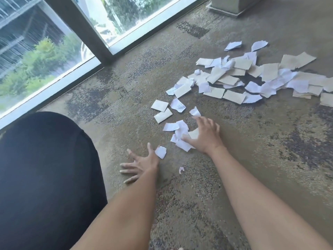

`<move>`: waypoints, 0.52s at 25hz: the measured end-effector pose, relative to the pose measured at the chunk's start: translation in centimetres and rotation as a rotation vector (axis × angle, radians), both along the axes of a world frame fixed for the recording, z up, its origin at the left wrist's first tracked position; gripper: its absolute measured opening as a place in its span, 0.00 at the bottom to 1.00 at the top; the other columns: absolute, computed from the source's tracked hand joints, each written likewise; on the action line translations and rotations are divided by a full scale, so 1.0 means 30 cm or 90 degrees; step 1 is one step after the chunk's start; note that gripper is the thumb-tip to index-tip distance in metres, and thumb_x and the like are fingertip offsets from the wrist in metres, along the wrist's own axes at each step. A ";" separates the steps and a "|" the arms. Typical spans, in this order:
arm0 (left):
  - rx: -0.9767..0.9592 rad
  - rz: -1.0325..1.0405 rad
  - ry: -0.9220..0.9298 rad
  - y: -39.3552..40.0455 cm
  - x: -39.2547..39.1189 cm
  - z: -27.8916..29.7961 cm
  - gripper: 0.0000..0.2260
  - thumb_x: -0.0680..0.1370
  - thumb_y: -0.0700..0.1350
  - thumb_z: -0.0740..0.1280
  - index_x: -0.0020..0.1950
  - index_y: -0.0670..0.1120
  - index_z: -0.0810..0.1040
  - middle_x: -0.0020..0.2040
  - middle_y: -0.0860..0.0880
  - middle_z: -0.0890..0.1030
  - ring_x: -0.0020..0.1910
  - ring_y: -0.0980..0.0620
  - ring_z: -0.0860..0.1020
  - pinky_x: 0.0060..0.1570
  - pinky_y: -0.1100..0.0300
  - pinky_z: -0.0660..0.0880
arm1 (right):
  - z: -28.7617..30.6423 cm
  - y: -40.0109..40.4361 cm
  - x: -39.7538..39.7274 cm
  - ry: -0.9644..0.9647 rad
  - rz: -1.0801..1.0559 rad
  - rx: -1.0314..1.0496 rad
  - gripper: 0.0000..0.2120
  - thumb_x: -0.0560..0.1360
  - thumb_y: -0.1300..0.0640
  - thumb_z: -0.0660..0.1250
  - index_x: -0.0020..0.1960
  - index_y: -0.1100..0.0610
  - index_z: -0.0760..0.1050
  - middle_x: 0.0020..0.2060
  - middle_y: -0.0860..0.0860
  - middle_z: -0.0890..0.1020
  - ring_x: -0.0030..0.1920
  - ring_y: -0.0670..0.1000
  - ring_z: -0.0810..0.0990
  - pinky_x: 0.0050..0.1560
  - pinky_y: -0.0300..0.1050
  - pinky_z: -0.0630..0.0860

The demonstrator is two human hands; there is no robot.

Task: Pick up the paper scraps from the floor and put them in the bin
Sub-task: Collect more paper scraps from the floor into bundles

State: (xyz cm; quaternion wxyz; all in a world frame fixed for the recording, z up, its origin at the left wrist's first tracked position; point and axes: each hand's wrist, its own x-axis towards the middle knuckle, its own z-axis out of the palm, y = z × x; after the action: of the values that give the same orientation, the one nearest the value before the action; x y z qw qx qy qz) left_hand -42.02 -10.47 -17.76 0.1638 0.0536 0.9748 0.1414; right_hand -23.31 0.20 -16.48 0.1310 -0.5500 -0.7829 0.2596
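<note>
Many white and cream paper scraps lie on the carpet, with a dense pile (pixel 255 76) at the upper right and a small cluster (pixel 180 134) in the middle. My right hand (pixel 203 136) is spread flat on that small cluster, fingers apart, pressing on the scraps. My left hand (pixel 138 165) lies open on the carpet, fingers splayed, its thumb beside a single white scrap (pixel 160 152). A tiny scrap (pixel 181 169) lies between my forearms. No bin is clearly identifiable; a large black rounded shape (pixel 45 177) fills the lower left.
Floor-to-ceiling windows with a dark frame (pixel 86 33) run along the left and top. A pale pillar base (pixel 232 6) stands at the top right. Patterned carpet (pixel 252 159) stretches right of my arms.
</note>
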 end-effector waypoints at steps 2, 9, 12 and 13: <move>0.003 -0.073 0.033 -0.021 0.007 0.002 0.43 0.66 0.79 0.42 0.78 0.62 0.45 0.79 0.37 0.44 0.78 0.37 0.41 0.74 0.36 0.41 | -0.015 -0.015 -0.043 -0.061 0.036 -0.011 0.43 0.65 0.25 0.62 0.73 0.47 0.60 0.75 0.52 0.62 0.76 0.59 0.54 0.74 0.65 0.47; 0.184 -0.348 0.020 0.016 0.108 0.006 0.33 0.75 0.68 0.58 0.77 0.62 0.51 0.80 0.50 0.52 0.79 0.45 0.52 0.75 0.44 0.58 | -0.037 -0.051 -0.017 -0.105 0.108 0.026 0.46 0.61 0.23 0.65 0.72 0.45 0.61 0.77 0.50 0.57 0.77 0.58 0.53 0.74 0.64 0.51; 0.251 -0.398 -0.020 0.054 0.138 0.002 0.30 0.76 0.60 0.62 0.76 0.64 0.53 0.79 0.52 0.54 0.78 0.48 0.55 0.72 0.44 0.62 | -0.016 -0.039 -0.015 -0.082 0.089 -0.011 0.45 0.62 0.27 0.69 0.72 0.47 0.64 0.74 0.50 0.61 0.72 0.58 0.59 0.69 0.60 0.61; 0.270 -0.409 -0.034 0.068 0.149 0.002 0.29 0.77 0.56 0.62 0.75 0.64 0.54 0.79 0.51 0.54 0.78 0.49 0.56 0.71 0.47 0.62 | -0.009 -0.037 -0.023 -0.085 0.088 -0.017 0.41 0.65 0.30 0.69 0.72 0.47 0.65 0.73 0.51 0.61 0.70 0.58 0.61 0.67 0.59 0.63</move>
State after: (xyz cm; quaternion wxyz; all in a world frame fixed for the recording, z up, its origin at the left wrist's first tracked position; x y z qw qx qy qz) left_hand -37.55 -8.43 -17.70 0.2102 0.3856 0.8529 0.2823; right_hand -24.01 -0.92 -16.74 0.0532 -0.5121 -0.8226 0.2414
